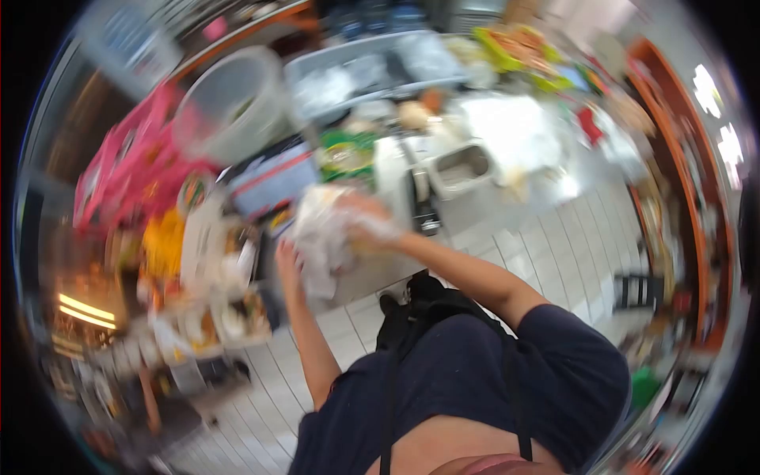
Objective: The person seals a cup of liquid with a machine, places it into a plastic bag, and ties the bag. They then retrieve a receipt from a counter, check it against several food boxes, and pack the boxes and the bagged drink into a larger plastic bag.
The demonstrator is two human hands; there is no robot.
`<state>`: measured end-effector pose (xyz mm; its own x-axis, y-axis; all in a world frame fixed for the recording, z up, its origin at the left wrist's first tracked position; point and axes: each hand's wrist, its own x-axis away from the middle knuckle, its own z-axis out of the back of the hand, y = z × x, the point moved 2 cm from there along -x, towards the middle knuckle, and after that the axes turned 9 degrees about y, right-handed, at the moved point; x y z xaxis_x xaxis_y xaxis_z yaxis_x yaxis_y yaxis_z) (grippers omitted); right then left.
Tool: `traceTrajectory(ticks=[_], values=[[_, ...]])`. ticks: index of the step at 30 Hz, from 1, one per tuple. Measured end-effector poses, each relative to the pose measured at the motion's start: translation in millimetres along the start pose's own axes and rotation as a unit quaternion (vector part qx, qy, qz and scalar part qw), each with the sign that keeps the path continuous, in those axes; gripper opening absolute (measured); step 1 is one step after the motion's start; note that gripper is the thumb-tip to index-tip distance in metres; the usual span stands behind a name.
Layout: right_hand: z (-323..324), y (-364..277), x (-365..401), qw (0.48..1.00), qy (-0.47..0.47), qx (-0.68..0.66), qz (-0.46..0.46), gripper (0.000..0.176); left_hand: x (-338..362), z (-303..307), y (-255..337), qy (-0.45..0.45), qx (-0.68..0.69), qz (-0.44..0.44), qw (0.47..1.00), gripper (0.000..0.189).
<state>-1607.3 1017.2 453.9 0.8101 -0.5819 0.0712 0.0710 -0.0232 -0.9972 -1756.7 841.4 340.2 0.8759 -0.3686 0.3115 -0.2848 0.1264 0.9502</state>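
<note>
A crumpled white plastic bag is at the near edge of the metal counter, blurred by motion. My left hand grips its left side with bent fingers. My right hand lies against the upper right of the bag and appears to wear a thin clear glove; its fingers are too smeared to read. Just beyond the hands is a green and yellow packet. To their right, a black strap-like object lies beside a small rectangular tub.
A large clear bucket, a pink bag and a blue-grey box crowd the left. Behind stands a pale blue tray of bagged items. A white sheet-like surface is at right; orange shelving rises beyond the tiled floor.
</note>
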Motion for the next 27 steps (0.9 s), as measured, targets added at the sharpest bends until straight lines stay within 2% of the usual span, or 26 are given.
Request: traceTrajectory(ticks=[1,2,3,4,5,6,7,8,9,10,11,12,13,14,15,16,17,18,19,20,21,23,25,27], values=[[-1,-28,14,0.990,0.009,-0.110,0.092,0.017,0,4,-10,-0.044,0.005,0.003,0.999,0.051],[1,-39,19,0.936,0.025,0.099,0.336,0.016,2,0,-4,-0.176,0.082,0.002,0.981,0.053],[11,-66,30,0.918,0.028,0.108,0.381,0.017,14,1,5,-0.200,0.055,-0.011,0.978,0.059],[19,-100,44,0.898,0.021,0.113,0.425,0.018,45,-5,30,-0.105,0.200,0.066,0.972,0.067],[36,-118,50,0.896,0.048,0.118,0.425,0.018,56,-4,42,-0.065,0.208,0.108,0.970,0.076],[56,-132,59,0.904,0.033,0.083,0.419,0.019,58,4,47,-0.047,0.140,0.068,0.987,0.075],[75,-146,71,0.908,0.010,0.048,0.416,0.021,65,14,46,-0.058,0.222,0.093,0.969,0.070],[100,-158,82,0.937,0.005,0.058,0.344,0.021,85,4,58,-0.082,0.219,0.080,0.969,0.070],[124,-162,97,0.938,0.044,-0.026,0.344,0.023,104,-14,69,-0.120,0.198,0.073,0.970,0.070],[151,-173,116,0.970,0.084,0.023,0.227,0.022,123,-38,78,-0.161,0.177,0.065,0.969,0.070],[177,-168,130,0.946,0.138,0.016,0.292,0.020,143,-69,87,-0.207,0.154,0.062,0.964,0.070],[205,-159,144,0.939,0.178,-0.014,0.293,0.019,163,-106,95,-0.257,0.125,0.059,0.957,0.071],[238,-148,156,0.925,0.171,-0.056,0.335,0.021,182,-145,104,-0.311,0.096,0.054,0.944,0.071],[290,-79,167,0.938,0.190,0.004,0.289,0.023,200,-185,109,-0.361,0.065,0.044,0.929,0.072],[320,-78,187,0.947,0.266,-0.090,0.158,0.026,216,-223,110,-0.404,0.038,0.024,0.913,0.073],[355,-76,199,0.888,0.381,0.228,0.118,0.025,233,-265,108,-0.434,0.014,-0.042,0.900,0.078],[368,-101,204,0.921,0.328,-0.031,0.210,0.024,251,-300,106,-0.460,-0.014,-0.107,0.882,0.084],[387,-130,209,0.881,0.250,-0.287,0.281,0.022,257,-329,79,-0.467,0.001,-0.116,0.877,0.089],[416,-132,211,0.880,0.307,-0.246,0.266,0.022,260,-361,52,-0.479,0.013,-0.128,0.868,0.094],[445,-128,220,0.871,0.371,-0.207,0.246,0.022,285,-391,65,-0.492,0.048,-0.055,0.867,0.097],[467,-122,230,0.872,0.374,-0.214,0.234,0.022,311,-419,78,-0.503,0.076,0.029,0.860,0.100],[514,-120,239,0.871,0.389,-0.169,0.246,0.042,323,-469,56,-0.526,0.095,0.026,0.845,0.103],[551,-116,241,0.857,0.423,-0.186,0.227,0.040,334,-510,51,-0.545,0.131,-0.042,0.827,0.102],[576,-113,244,0.851,0.448,-0.196,0.192,0.038,342,-539,43,-0.541,0.143,-0.002,0.829,0.103]])
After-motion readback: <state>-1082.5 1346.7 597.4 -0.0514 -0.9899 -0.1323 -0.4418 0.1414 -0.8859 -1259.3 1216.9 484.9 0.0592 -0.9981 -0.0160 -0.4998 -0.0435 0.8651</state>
